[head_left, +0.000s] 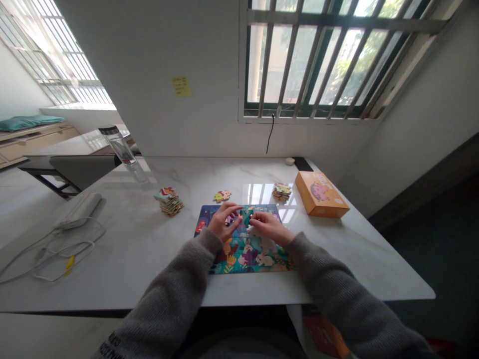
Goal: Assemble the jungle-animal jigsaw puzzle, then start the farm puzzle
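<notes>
A colourful jigsaw puzzle (247,254) with rabbits and plants lies flat on the white table in front of me, partly covered by my hands. My right hand (271,228) pinches a dark teal puzzle piece (246,215) above the upper middle of the picture. To its left is my left hand (224,223), with thumb and forefinger apart and pointing at the piece's left side. Whether the left fingertips touch the piece is hard to make out. White gaps show in the picture beside my right hand.
Stacks of puzzle pieces stand on the left (170,202) and right (282,192), with a few loose pieces (222,196) between. An orange box (322,194) sits at right. A clear bottle (123,149), white power strip (80,210) and cable (80,244) are at left.
</notes>
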`<state>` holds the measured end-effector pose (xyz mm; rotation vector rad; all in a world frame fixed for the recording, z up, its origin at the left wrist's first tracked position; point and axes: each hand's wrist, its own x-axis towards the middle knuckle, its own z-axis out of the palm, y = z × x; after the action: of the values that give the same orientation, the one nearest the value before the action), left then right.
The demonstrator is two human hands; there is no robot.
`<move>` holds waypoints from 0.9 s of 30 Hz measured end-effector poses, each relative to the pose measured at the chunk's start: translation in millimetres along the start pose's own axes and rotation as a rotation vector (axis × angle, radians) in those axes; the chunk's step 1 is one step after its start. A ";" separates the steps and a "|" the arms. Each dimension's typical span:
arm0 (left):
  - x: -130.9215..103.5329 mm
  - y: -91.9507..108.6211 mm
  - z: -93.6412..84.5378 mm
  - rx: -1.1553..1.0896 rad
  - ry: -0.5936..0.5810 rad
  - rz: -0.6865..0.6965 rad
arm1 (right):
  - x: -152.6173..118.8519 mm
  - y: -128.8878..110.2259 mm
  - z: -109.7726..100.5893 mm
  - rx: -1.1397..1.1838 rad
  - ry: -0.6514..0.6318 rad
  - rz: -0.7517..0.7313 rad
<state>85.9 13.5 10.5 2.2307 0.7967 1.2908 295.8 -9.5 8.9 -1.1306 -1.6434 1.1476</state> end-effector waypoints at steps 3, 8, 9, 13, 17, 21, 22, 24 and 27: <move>-1.0 2.9 -1.1 0.041 -0.068 0.060 | 0.6 1.3 -1.1 -0.005 0.008 -0.006; -1.8 0.6 -1.1 0.072 -0.101 0.100 | 0.5 3.3 -2.0 0.011 -0.006 0.000; -1.7 0.0 -1.0 0.072 -0.100 0.105 | 0.4 3.5 -1.9 0.012 -0.012 0.002; -1.0 0.4 -1.1 0.046 -0.078 0.114 | 0.2 2.6 -1.7 0.071 -0.009 -0.010; -0.7 3.0 -1.5 0.009 -0.116 0.112 | -0.4 -1.5 -3.4 0.219 -0.008 -0.059; 0.2 2.9 -2.2 0.044 -0.087 0.166 | -1.9 -5.8 -4.9 0.148 -0.045 -0.084; 0.3 2.6 -2.3 0.065 -0.049 0.164 | -2.3 -6.3 -4.5 0.129 -0.053 -0.087; 0.4 2.1 -2.2 0.109 0.017 0.131 | -2.7 -6.0 -3.1 0.131 -0.068 -0.089; -0.4 2.1 -0.1 0.120 0.021 0.047 | -2.0 -3.3 -0.6 0.215 -0.044 -0.078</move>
<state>86.1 11.7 11.7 2.3464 0.8554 1.3225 296.2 -11.9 11.9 -0.9034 -1.5417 1.2723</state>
